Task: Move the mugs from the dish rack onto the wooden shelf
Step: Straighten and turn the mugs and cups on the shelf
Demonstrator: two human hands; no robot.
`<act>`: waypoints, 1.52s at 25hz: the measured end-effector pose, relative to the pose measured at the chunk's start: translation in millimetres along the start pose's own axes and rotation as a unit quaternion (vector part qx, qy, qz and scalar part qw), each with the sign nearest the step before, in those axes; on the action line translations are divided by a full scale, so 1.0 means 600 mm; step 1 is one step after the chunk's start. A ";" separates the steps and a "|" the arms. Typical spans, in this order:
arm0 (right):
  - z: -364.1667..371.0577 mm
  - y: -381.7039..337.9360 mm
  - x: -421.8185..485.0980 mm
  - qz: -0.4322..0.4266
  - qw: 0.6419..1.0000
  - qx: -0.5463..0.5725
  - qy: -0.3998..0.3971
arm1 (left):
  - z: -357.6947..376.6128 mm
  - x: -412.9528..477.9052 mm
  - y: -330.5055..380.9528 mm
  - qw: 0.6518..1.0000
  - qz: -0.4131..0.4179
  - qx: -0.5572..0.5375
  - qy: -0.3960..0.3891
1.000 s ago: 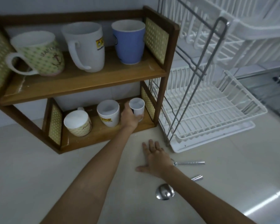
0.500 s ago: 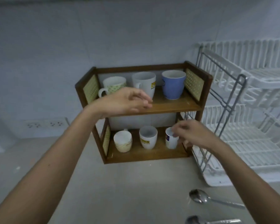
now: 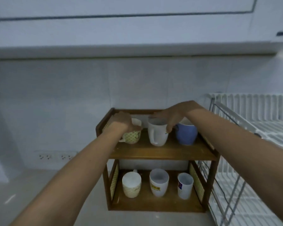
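The wooden shelf point(image 3: 162, 154) stands on the counter with two tiers. On the top tier sit a green-patterned mug point(image 3: 132, 136), a tall white mug point(image 3: 157, 135) and a blue mug point(image 3: 185, 135). My left hand point(image 3: 122, 122) grips the rim of the green-patterned mug. My right hand point(image 3: 170, 116) rests over the tall white mug's rim, fingers curled down its right side. The lower tier holds a cream mug point(image 3: 131, 185), a white mug with a yellow label point(image 3: 158, 182) and a small white mug point(image 3: 185, 185).
The white wire dish rack point(image 3: 252, 128) stands directly right of the shelf, with no mugs visible in it. A tiled wall with wall sockets point(image 3: 55, 156) is behind. Pale counter surface point(image 3: 31, 193) lies left and in front of the shelf.
Both hands rose from in front of the shelf to the top tier. The left hand closed on the green-patterned mug; the right left the small white mug and settled on the tall white mug.
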State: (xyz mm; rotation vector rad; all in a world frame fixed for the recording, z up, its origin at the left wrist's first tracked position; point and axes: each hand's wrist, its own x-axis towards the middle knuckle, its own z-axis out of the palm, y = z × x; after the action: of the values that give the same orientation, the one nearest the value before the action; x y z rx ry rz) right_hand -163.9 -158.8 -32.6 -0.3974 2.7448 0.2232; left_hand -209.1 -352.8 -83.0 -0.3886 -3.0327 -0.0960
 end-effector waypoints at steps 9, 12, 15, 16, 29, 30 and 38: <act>-0.001 0.020 0.036 0.032 0.996 -0.001 0.079 | -0.017 0.048 -0.039 0.986 0.150 0.023 -0.070; 0.016 0.023 0.040 0.045 0.991 0.034 0.123 | -0.020 0.060 -0.050 0.980 0.174 0.045 -0.091; 0.036 0.024 0.045 0.036 0.982 0.090 0.159 | -0.013 0.065 -0.057 0.978 0.190 0.019 -0.088; 0.042 0.022 0.046 0.035 0.980 0.101 0.169 | -0.012 0.065 -0.057 0.978 0.190 0.016 -0.084; 0.060 0.126 -0.018 0.167 0.982 0.030 0.089 | -0.024 0.015 0.097 0.978 0.203 -0.017 -0.051; 0.058 0.124 -0.022 0.154 0.983 0.042 0.087 | -0.020 0.014 0.107 0.979 0.201 0.001 -0.028; 0.051 0.123 -0.042 0.125 0.973 0.188 0.050 | -0.005 0.021 0.102 0.979 0.201 -0.024 -0.005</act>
State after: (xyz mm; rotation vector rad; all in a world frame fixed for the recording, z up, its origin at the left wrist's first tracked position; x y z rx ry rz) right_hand -153.7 -76.2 -44.2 0.0399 2.8445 -0.2617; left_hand -205.5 -290.6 -75.7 -0.9964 -2.8942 -0.1400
